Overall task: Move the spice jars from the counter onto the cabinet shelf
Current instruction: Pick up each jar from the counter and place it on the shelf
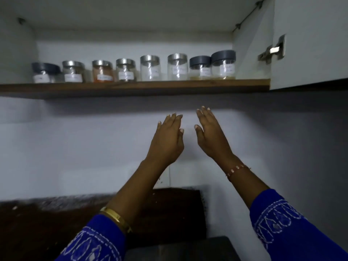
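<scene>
Reaching up below the cabinet shelf (131,87) | left hand (166,142) and right hand (212,136) are hovering, grips apart, empty | eight spice jars (149,68) are sitting in a row.

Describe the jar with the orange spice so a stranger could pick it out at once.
Look at the wooden cabinet shelf running across the top of the view, where eight glass jars stand in a row. Count from the left end to the third, the orange jar. It has a silver lid like the jars on either side, but it alone is filled with orange-red powder.
</scene>
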A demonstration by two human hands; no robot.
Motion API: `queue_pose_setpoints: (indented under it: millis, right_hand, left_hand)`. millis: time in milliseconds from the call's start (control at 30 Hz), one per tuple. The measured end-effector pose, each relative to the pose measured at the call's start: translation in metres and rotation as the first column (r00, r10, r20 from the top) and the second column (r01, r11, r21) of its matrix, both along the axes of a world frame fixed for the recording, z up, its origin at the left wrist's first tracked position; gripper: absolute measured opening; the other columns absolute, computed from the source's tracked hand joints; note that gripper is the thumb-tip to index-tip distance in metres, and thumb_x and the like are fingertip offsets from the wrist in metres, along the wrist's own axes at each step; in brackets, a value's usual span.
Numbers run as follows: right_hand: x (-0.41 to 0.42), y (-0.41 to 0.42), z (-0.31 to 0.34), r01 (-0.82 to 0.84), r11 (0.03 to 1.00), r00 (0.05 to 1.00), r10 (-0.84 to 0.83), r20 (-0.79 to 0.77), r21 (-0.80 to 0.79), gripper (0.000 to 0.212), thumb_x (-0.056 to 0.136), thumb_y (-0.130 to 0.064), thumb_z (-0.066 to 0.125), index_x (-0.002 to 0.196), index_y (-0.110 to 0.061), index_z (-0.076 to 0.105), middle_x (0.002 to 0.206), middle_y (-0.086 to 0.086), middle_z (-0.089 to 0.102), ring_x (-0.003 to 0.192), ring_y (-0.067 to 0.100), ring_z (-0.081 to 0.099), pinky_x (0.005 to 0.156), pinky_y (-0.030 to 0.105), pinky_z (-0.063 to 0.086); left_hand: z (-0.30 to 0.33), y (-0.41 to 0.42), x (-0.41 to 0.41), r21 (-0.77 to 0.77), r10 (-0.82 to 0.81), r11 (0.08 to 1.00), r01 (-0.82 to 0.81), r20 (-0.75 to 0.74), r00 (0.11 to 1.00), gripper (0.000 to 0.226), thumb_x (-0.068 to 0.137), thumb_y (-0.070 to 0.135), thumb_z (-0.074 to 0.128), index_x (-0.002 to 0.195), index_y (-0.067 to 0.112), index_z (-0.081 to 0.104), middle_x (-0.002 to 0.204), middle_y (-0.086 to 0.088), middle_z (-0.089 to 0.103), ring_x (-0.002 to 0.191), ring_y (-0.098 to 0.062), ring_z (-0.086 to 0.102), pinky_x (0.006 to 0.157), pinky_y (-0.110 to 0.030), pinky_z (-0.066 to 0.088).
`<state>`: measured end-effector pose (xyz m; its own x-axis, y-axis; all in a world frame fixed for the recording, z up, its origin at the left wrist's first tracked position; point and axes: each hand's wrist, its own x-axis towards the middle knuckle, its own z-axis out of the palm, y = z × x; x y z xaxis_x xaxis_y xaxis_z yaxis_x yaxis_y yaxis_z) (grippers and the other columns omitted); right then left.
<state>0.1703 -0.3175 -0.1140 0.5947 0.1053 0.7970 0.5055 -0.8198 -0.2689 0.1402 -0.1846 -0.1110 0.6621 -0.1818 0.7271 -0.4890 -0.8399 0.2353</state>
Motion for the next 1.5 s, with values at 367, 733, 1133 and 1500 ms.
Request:
queue_pose_setpoints:
  millis: [367,733,1133,1500]
  right_hand:
    - [-0.058,0.170,-0.109,-0.272,0.931,0.923,0.324,-0.206,0.243,0.048,0.099,-0.021,0.041,0.145,-0.013,0.031,0.155,0.005,0.028,0.145,0.018,0.021,0.116,0.026,0.018]
    - [-0.122,0.332,-0.257,-0.383,0.885,0.685,0.464,-0.561,0.264,0.050,0.097,-0.023,0.047,0.144,-0.012,0.035,0.153,0.009,0.030,0.143,0.021,0.024,0.116,0.032,0.023]
    - [-0.163,0.442,-0.351,-0.436,0.890,0.340,0.299,-0.892,0.132,0.074,0.089,-0.024,0.060,0.149,-0.025,0.017,0.158,0.006,0.008,0.144,0.026,0.021,0.115,0.040,0.028]
    - [-0.160,0.453,-0.380,-0.229,0.928,0.362,0.362,-0.859,0.295,0.093,0.076,-0.020,0.075,0.149,-0.014,0.017,0.148,0.009,0.033,0.137,0.023,0.035,0.109,0.032,0.034]
  left_hand:
    - [-0.111,0.169,-0.087,-0.243,0.138,0.950,-0.197,-0.238,0.961,0.044,0.100,0.016,0.032,0.144,0.012,0.030,0.154,-0.006,0.029,0.146,-0.021,0.016,0.120,-0.037,0.009]
    - [-0.223,0.331,-0.162,-0.395,0.211,0.807,-0.439,-0.502,0.839,0.042,0.099,0.013,0.036,0.141,0.005,0.037,0.148,-0.013,0.039,0.140,-0.024,0.031,0.110,-0.025,0.023]
    - [-0.326,0.416,-0.193,-0.523,0.005,0.558,-0.644,-0.774,0.633,0.045,0.098,0.011,0.040,0.142,0.006,0.034,0.150,-0.014,0.035,0.137,-0.025,0.035,0.111,-0.034,0.030]
    - [-0.349,0.418,-0.198,-0.661,-0.195,0.420,-0.622,-0.735,0.649,0.037,0.096,-0.003,0.036,0.132,-0.003,0.046,0.127,-0.012,0.053,0.090,-0.003,0.053,0.058,0.004,0.042]
